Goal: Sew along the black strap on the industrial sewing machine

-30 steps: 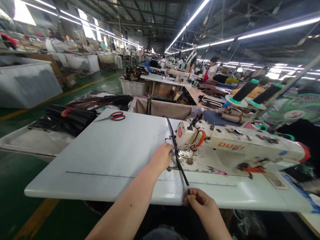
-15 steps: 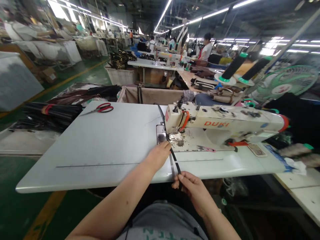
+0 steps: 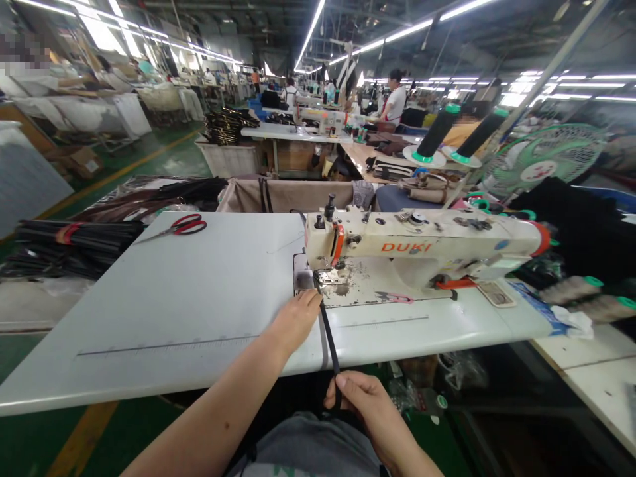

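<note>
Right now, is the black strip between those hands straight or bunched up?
Nearly straight: the black strip runs unbunched from the left hand to the right hand.

Left hand (image 3: pixel 297 319) lies outstretched; right hand (image 3: pixel 356 394) pinches.

tabletop (image 3: pixel 199 285) lies open leftward, sewing machine (image 3: pixel 405 235) blocks rightward, room behind unclear.

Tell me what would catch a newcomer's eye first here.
The white sewing machine with orange lettering stands out first, on the right of the pale table. In front of it, the right hand pinches a black strip. Red-handled scissors lie near the table's far left corner.
</note>
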Motion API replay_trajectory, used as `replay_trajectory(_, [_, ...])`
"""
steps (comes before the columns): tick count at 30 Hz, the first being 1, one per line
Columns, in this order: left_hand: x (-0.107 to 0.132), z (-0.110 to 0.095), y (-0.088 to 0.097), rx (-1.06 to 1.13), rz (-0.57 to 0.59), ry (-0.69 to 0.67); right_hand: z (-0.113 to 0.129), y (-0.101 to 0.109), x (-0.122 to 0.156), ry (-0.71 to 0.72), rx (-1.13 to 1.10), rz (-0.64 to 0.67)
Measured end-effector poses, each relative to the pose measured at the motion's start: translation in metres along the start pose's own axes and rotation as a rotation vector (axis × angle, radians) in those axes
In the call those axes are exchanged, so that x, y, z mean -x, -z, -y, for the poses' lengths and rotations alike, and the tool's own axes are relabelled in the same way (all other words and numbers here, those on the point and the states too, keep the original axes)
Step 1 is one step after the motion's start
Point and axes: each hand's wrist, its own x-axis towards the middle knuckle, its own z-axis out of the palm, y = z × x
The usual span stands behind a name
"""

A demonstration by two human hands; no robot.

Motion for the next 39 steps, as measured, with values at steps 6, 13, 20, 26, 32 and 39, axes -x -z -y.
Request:
replay_trajectory(6, [0.001,0.005,-0.007,-0.048,-0.02,-0.015,-0.003,0.003,-0.004,0.054,0.078,0.004])
replay_trajectory(13, [-0.002,0.01,-0.018,-0.034,-0.036,-0.01,-0.003,0.005,-0.004,0.091,0.135,0.006])
replay_trajectory(20, [-0.005,0.012,-0.021,-0.06,-0.034,0.0,-0.008,0.008,-0.005,0.086,0.146,0.039])
replay_trajectory(26, [-0.004,0.008,-0.013,-0.099,-0.049,-0.014,-0.007,0.008,-0.004,0.075,0.156,0.066])
replay_trajectory(32, [-0.005,0.0,-0.004,-0.089,-0.026,-0.021,-0.005,0.008,-0.008,0.081,0.152,0.058])
replay_trajectory(39, [-0.002,0.003,-0.007,-0.09,-0.04,-0.048,-0.003,0.007,-0.011,0.133,0.142,0.026])
